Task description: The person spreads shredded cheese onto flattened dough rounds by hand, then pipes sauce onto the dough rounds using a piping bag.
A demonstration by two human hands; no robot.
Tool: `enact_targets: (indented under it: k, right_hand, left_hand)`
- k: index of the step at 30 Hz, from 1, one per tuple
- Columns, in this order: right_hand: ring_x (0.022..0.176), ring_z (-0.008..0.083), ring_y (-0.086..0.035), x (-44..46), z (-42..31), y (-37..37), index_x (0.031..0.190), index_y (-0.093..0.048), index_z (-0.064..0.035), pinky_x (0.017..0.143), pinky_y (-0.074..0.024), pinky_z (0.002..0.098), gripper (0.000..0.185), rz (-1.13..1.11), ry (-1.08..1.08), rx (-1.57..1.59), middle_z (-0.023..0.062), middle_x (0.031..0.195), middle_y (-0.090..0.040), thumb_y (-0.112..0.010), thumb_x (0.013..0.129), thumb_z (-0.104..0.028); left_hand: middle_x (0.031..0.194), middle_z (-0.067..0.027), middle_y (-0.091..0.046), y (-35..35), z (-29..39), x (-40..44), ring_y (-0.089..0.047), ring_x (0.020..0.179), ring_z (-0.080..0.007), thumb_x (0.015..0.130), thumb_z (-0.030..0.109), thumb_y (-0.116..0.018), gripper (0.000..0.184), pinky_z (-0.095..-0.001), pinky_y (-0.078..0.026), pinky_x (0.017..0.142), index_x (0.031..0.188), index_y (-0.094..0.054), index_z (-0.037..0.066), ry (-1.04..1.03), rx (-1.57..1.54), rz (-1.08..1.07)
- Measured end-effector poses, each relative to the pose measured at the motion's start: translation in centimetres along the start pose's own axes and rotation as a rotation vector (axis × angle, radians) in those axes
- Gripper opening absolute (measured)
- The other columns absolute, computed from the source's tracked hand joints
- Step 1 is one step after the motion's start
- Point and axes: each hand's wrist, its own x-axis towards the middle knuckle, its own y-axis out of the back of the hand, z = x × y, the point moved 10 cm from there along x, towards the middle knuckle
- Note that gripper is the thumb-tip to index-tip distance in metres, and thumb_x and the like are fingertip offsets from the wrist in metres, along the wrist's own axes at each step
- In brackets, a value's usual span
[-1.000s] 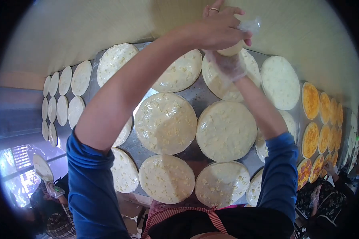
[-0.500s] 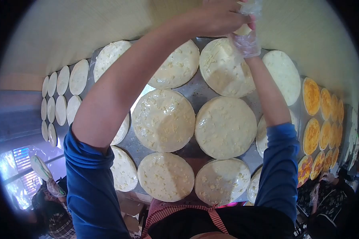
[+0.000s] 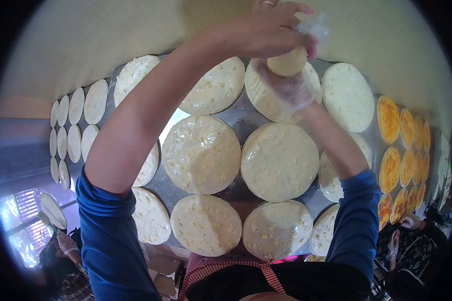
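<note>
I log: one metal table (image 3: 243,118), dough rounds (image 3: 280,163) across it, window (image 3: 27,204) left of it; above it, gloved right hand (image 3: 288,91) holding pale lump (image 3: 286,63), left hand (image 3: 270,33) overlapping, grip unclear.

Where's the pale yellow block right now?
Head view, near the top, right of centre: the pale yellow block is between the bare left hand and gloved right hand, over a dough round.

From a distance I see blue on the sleeves (image 3: 105,226), red and white stripes on the apron strap (image 3: 272,278), pale yellow on the lump (image 3: 287,63), creamy white on the nearest rounds (image 3: 280,162) and mottled orange on the far-right rounds (image 3: 389,168).
</note>
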Motion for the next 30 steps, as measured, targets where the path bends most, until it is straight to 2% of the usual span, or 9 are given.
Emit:
enact_targets:
  k: [2,4,9,11,14,18,20,23,30]
  right_hand:
    - [0.1,0.0153,-0.047,2.0,1.5,0.6,0.111,-0.043,-0.0057,0.081,-0.0417,0.0296,0.044,-0.114,-0.105,-0.035,0.0054,0.107,-0.049,-0.063,0.071,-0.007]
    - [0.115,0.0202,-0.035,2.9,4.0,0.7,0.121,-0.035,-0.0035,0.092,-0.0331,0.033,0.054,-0.34,-0.322,-0.116,0.0104,0.122,-0.039,-0.061,0.077,-0.019]
    - [0.105,0.0251,-0.044,-0.1,1.6,-0.4,0.119,-0.037,-0.0062,0.085,-0.0384,0.0353,0.053,-0.144,-0.127,0.307,0.0091,0.113,-0.045,-0.063,0.076,-0.022]
    - [0.102,0.0264,-0.046,0.1,1.5,0.5,0.119,-0.037,-0.0068,0.084,-0.0397,0.0359,0.052,-0.096,-0.082,0.411,0.0087,0.11,-0.047,-0.063,0.076,-0.022]
    - [0.107,0.0229,-0.043,1.9,3.3,1.2,0.124,-0.032,-0.0096,0.085,-0.0391,0.0353,0.06,-0.369,-0.065,-0.576,0.0085,0.12,-0.04,-0.063,0.074,-0.022]
    - [0.108,0.0189,-0.043,1.7,2.8,1.8,0.123,-0.033,-0.0113,0.088,-0.0385,0.0353,0.06,-0.298,-0.077,-0.361,0.0057,0.121,-0.04,-0.065,0.074,-0.022]
    - [0.109,0.0162,-0.042,1.0,2.2,1.9,0.123,-0.034,-0.0124,0.089,-0.0381,0.0353,0.06,-0.244,-0.083,-0.222,0.0039,0.121,-0.04,-0.066,0.073,-0.021]
    - [0.111,0.0122,-0.042,-1.6,0.6,0.1,0.123,-0.035,-0.014,0.092,-0.0375,0.0352,0.06,-0.164,-0.09,0.002,0.0011,0.122,-0.04,-0.067,0.073,-0.021]
    - [0.103,0.0181,-0.048,-2.0,0.0,0.3,0.117,-0.038,-0.0085,0.087,-0.0401,0.0368,0.05,-0.178,-0.058,-0.27,0.0066,0.111,-0.048,-0.063,0.075,-0.018]
  left_hand:
    - [0.134,-0.0205,-0.028,-0.2,0.4,0.5,-0.003,0.129,-0.0382,0.092,0.037,-0.029,0.04,-0.0463,0.001,0.105,0.104,-0.057,0.011,-0.232,0.119,0.132]
    - [0.134,-0.0206,-0.027,0.0,0.4,0.8,-0.004,0.129,-0.038,0.091,0.038,-0.029,0.041,-0.0466,0.0,0.105,0.104,-0.057,0.011,-0.244,0.169,0.187]
    - [0.135,-0.0206,-0.023,0.8,1.3,0.3,-0.003,0.129,-0.0381,0.091,0.039,-0.03,0.042,-0.0483,-0.005,0.104,0.104,-0.057,0.009,-0.158,-0.005,0.257]
    - [0.135,-0.0207,-0.021,-1.0,0.1,-0.4,-0.001,0.129,-0.0385,0.091,0.039,-0.03,0.043,-0.0512,-0.008,0.103,0.104,-0.057,0.009,0.01,0.075,-0.002]
    - [0.136,-0.02,-0.019,1.4,1.9,-2.0,0.002,0.129,-0.0392,0.09,0.043,-0.03,0.044,-0.0547,-0.007,0.102,0.104,-0.058,0.011,-0.05,-0.174,0.18]
    - [0.138,-0.0192,-0.014,0.4,0.9,0.1,0.004,0.129,-0.0398,0.09,0.044,-0.032,0.042,-0.0567,-0.007,0.101,0.104,-0.058,0.014,-0.039,-0.076,0.195]
    - [0.139,-0.0182,-0.012,0.5,3.6,-2.1,0.003,0.129,-0.0398,0.09,0.043,-0.031,0.042,-0.0566,-0.007,0.101,0.106,-0.057,0.014,-0.051,-0.063,-0.044]
    - [0.139,-0.0172,-0.013,-1.4,0.2,-0.1,0.004,0.129,-0.0392,0.09,0.044,-0.031,0.043,-0.0566,-0.007,0.101,0.106,-0.057,0.013,0.047,-0.037,0.028]
    - [0.139,-0.0165,-0.013,-0.5,0.3,1.5,0.005,0.129,-0.0401,0.089,0.046,-0.031,0.044,-0.0558,-0.007,0.102,0.104,-0.058,0.014,-0.009,-0.108,0.167]
